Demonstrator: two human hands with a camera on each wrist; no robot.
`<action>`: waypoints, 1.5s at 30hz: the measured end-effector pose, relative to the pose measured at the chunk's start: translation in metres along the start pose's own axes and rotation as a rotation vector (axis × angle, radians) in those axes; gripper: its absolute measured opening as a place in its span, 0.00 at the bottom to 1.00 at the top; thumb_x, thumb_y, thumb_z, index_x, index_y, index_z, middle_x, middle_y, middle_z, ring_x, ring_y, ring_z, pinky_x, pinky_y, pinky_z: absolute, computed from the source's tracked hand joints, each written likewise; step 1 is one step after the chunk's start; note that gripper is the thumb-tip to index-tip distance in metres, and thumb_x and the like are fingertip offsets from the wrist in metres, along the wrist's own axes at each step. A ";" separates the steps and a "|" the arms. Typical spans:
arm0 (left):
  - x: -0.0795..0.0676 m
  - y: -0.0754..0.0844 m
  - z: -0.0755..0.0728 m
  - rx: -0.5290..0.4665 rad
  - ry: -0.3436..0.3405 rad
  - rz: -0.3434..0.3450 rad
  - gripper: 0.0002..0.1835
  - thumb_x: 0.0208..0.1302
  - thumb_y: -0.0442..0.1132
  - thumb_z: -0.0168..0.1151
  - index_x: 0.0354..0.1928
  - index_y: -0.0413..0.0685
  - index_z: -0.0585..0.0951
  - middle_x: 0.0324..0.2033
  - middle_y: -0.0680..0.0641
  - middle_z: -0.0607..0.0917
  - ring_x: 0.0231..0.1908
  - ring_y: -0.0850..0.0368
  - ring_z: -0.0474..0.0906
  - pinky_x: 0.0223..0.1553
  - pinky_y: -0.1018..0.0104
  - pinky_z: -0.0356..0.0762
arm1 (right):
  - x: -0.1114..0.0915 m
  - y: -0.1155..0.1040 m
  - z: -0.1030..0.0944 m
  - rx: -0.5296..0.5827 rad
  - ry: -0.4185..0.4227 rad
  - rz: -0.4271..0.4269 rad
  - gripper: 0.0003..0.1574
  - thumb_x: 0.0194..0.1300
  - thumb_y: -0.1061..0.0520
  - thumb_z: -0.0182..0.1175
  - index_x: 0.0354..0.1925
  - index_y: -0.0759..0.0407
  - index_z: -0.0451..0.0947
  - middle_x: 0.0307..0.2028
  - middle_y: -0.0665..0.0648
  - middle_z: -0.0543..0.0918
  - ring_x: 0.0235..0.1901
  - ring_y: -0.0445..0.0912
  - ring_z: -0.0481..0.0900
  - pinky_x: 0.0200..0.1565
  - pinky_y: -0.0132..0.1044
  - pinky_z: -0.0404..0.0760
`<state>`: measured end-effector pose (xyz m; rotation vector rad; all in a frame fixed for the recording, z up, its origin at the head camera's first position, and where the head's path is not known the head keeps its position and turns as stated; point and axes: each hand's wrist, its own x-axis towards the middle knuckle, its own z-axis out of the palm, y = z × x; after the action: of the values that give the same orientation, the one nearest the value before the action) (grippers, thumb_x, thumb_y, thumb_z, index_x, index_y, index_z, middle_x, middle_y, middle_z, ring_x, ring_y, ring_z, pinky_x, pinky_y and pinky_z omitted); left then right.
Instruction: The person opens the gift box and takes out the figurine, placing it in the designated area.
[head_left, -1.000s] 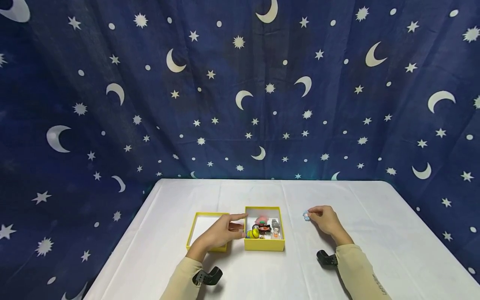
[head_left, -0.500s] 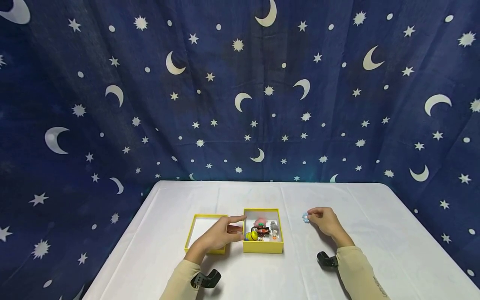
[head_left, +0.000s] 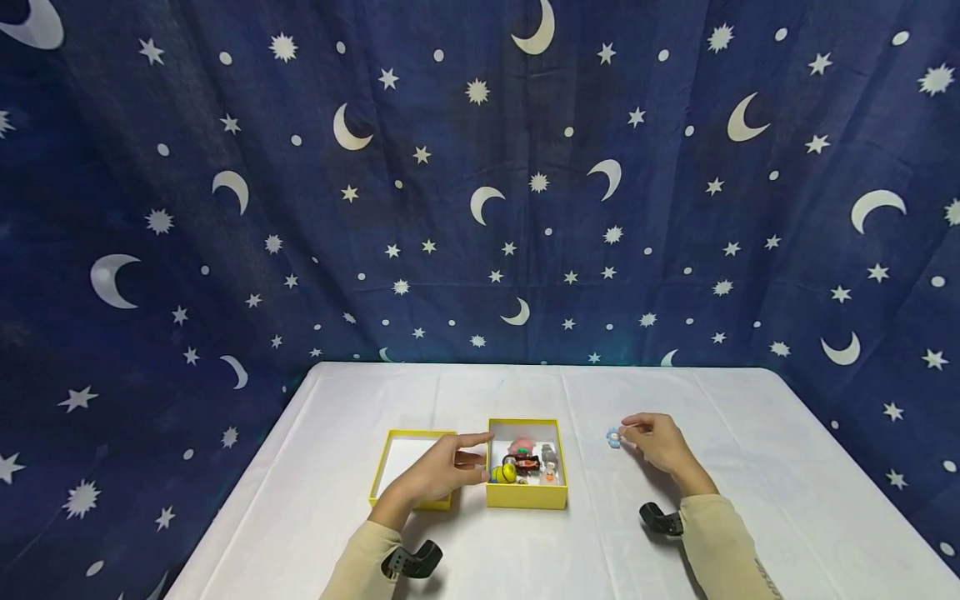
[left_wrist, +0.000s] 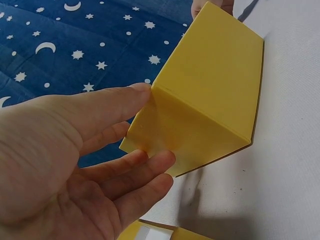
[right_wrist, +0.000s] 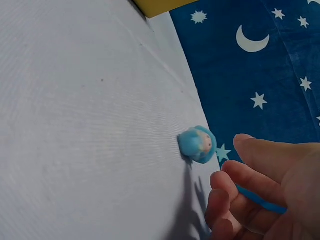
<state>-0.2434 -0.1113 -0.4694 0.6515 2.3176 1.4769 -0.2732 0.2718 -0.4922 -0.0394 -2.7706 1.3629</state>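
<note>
A small light-blue figurine (head_left: 613, 438) stands upright on the white cloth. My right hand (head_left: 660, 442) is just to its right, and in the right wrist view a gap separates the loosely bent fingers from the figurine (right_wrist: 198, 144). Left of it is a yellow box (head_left: 527, 497) holding several small toys, among them a pink one (head_left: 521, 447), a yellow one (head_left: 504, 473) and a grey one (head_left: 549, 454). My left hand (head_left: 441, 470) rests against the box's left side, thumb and fingertips touching its wall (left_wrist: 190, 135) without curling round it.
A shallow yellow-rimmed lid (head_left: 381, 467), white inside, lies left of the box, partly behind the left hand. The white-covered table (head_left: 675, 558) ends at a dark blue curtain (head_left: 480, 250) with moons and stars.
My right hand has let go of the blue figurine and drawn back slightly to the right, leaving it standing. The left hand stays at the box.
</note>
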 end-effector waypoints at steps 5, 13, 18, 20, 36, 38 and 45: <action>0.000 0.000 0.000 0.006 0.000 0.002 0.32 0.67 0.33 0.66 0.72 0.38 0.70 0.70 0.34 0.73 0.62 0.40 0.79 0.62 0.48 0.78 | 0.000 -0.005 -0.004 -0.001 0.003 0.000 0.20 0.70 0.59 0.60 0.52 0.75 0.79 0.37 0.67 0.84 0.24 0.45 0.77 0.21 0.33 0.75; 0.000 0.000 -0.001 0.002 -0.002 0.008 0.32 0.67 0.33 0.66 0.72 0.38 0.69 0.70 0.35 0.72 0.62 0.39 0.79 0.62 0.50 0.79 | -0.001 -0.014 -0.008 -0.044 0.029 -0.093 0.21 0.70 0.57 0.63 0.53 0.73 0.81 0.42 0.70 0.87 0.35 0.49 0.84 0.31 0.34 0.79; 0.000 0.001 -0.001 0.000 -0.002 0.006 0.32 0.67 0.33 0.66 0.72 0.38 0.69 0.70 0.34 0.72 0.62 0.40 0.79 0.62 0.50 0.79 | -0.004 -0.025 -0.010 -0.077 0.038 -0.145 0.21 0.70 0.55 0.63 0.53 0.71 0.82 0.42 0.67 0.88 0.41 0.52 0.83 0.38 0.36 0.79; 0.000 0.001 -0.001 -0.001 -0.002 0.006 0.32 0.67 0.33 0.66 0.72 0.38 0.69 0.70 0.35 0.72 0.62 0.40 0.79 0.62 0.50 0.79 | -0.005 -0.030 -0.010 -0.079 0.035 -0.158 0.22 0.70 0.55 0.63 0.53 0.71 0.82 0.42 0.66 0.88 0.39 0.50 0.83 0.37 0.35 0.79; 0.002 0.006 -0.001 -0.003 0.002 0.008 0.33 0.66 0.34 0.67 0.72 0.39 0.70 0.71 0.37 0.72 0.63 0.40 0.78 0.64 0.46 0.77 | -0.017 -0.073 -0.004 0.067 -0.094 -0.296 0.21 0.72 0.56 0.62 0.55 0.69 0.81 0.42 0.65 0.87 0.28 0.38 0.80 0.30 0.33 0.80; 0.002 0.005 -0.001 -0.005 0.001 0.008 0.33 0.66 0.33 0.67 0.72 0.37 0.69 0.71 0.37 0.71 0.63 0.40 0.78 0.63 0.47 0.77 | -0.020 -0.078 -0.003 0.077 -0.115 -0.303 0.21 0.72 0.56 0.62 0.56 0.68 0.81 0.42 0.64 0.86 0.28 0.36 0.79 0.29 0.33 0.79; 0.000 0.002 0.000 -0.022 -0.002 -0.007 0.34 0.66 0.33 0.67 0.73 0.38 0.68 0.71 0.37 0.72 0.63 0.41 0.79 0.62 0.49 0.79 | -0.032 -0.094 0.016 0.141 -0.212 -0.383 0.20 0.72 0.56 0.62 0.56 0.68 0.81 0.47 0.67 0.86 0.35 0.37 0.83 0.40 0.31 0.82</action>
<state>-0.2428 -0.1107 -0.4677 0.6378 2.2959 1.4957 -0.2423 0.2002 -0.4283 0.6401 -2.6352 1.5189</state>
